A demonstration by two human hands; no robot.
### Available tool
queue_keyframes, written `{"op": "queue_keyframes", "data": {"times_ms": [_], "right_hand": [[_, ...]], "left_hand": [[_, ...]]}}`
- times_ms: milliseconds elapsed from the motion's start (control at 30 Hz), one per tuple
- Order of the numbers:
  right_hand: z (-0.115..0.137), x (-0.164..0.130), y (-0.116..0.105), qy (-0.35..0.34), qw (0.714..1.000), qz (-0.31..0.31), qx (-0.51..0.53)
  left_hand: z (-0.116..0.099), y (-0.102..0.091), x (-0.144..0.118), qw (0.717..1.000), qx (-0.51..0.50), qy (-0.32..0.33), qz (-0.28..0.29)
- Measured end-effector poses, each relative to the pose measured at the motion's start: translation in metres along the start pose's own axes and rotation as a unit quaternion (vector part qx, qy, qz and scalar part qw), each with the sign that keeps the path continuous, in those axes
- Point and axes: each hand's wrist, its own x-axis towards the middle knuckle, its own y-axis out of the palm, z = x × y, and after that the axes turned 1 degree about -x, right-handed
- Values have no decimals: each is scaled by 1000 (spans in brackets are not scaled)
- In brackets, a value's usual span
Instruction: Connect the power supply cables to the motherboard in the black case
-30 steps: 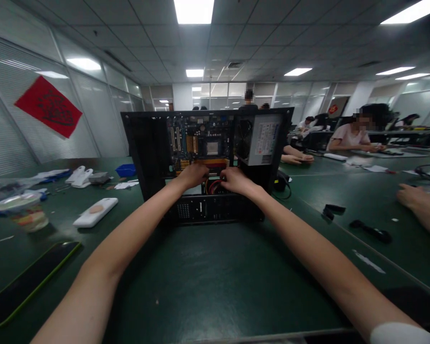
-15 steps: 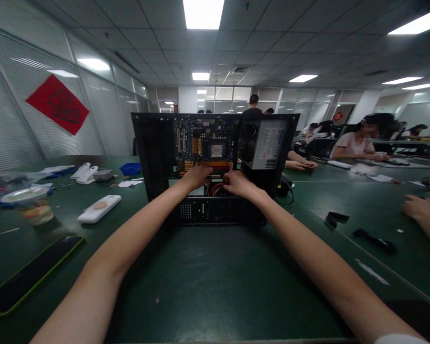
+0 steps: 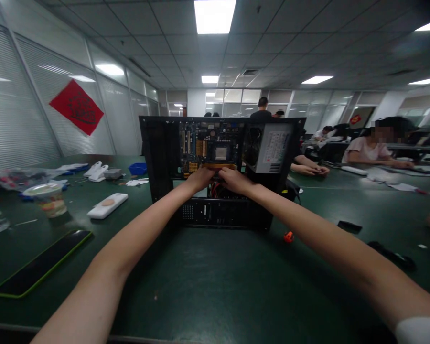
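Note:
An open black computer case (image 3: 154, 162) stands upright on the green table, its inside facing me. At its back sits a motherboard (image 3: 208, 138) with a bare square processor (image 3: 220, 153). My left hand (image 3: 201, 178) is at the board's lower edge by the orange and yellow memory slots (image 3: 218, 166), fingers bent and closed. Close beside it, my right hand (image 3: 232, 180) is closed at the right end of these slots. What lies between the fingers is hidden. Red and black cables (image 3: 217, 191) hang below the hands. A power supply (image 3: 274, 148) fills the upper right corner.
Left of the case lie a black phone-like slab with green edging (image 3: 43, 263), a white power-bank-like block (image 3: 108, 206), a plastic cup (image 3: 50, 199) and a blue tray (image 3: 137, 168). At right are an orange object (image 3: 288, 237), black parts (image 3: 392, 255) and co-workers' hands (image 3: 310, 167).
My right hand has shifted left, nearer my left hand along the memory slots. The view has turned slightly left. The orange object has come into sight beside my right forearm.

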Motion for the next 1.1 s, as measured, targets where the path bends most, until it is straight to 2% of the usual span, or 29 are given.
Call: {"op": "queue_keyframes", "data": {"times_ms": [133, 433, 633, 933, 1100], "right_hand": [[0, 5, 6, 4, 1000, -1, 6], [3, 6, 5, 16, 1000, 9, 9], [6, 8, 2, 21, 1000, 12, 13], [4, 13, 5, 35, 999, 16, 22], [7, 7, 3, 67, 997, 6, 31]], "left_hand": [[2, 0, 1, 1000, -9, 17, 2], [0, -10, -5, 1000, 15, -8, 22], [3, -8, -6, 999, 8, -20, 26], [8, -6, -6, 999, -36, -9, -38], [10, -2, -1, 999, -47, 6, -6]]}}
